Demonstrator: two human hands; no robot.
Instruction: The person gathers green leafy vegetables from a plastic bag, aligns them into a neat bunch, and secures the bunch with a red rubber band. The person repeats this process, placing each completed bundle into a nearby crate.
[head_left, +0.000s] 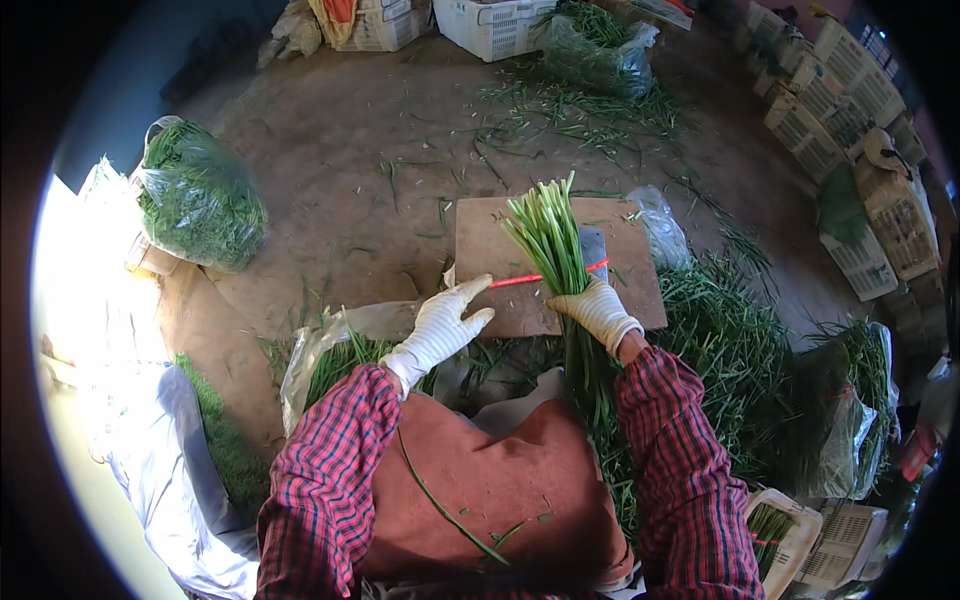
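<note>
My right hand (596, 311), in a ribbed white glove, grips a bunch of long chive-like greens (547, 232). Their pale cut ends point away from me and the dark leaves hang down towards my lap. The bunch lies across a red printed tape (517, 280) over a wooden board (487, 232). A grey metal plate or blade (592, 246) shows partly behind the stalks. My left hand (454, 319), also gloved, is at the board's left edge with thumb and forefinger apart. Its forefinger tip meets the tape's left end; any pinch there is hidden.
A large heap of greens (720, 337) lies right of the board, with a filled plastic bag (855, 427) beyond it. Another full bag (199, 199) stands at left. White crates (491, 30) stand at the back, others (825, 105) along the right. A reddish-brown cloth (480, 487) covers my lap.
</note>
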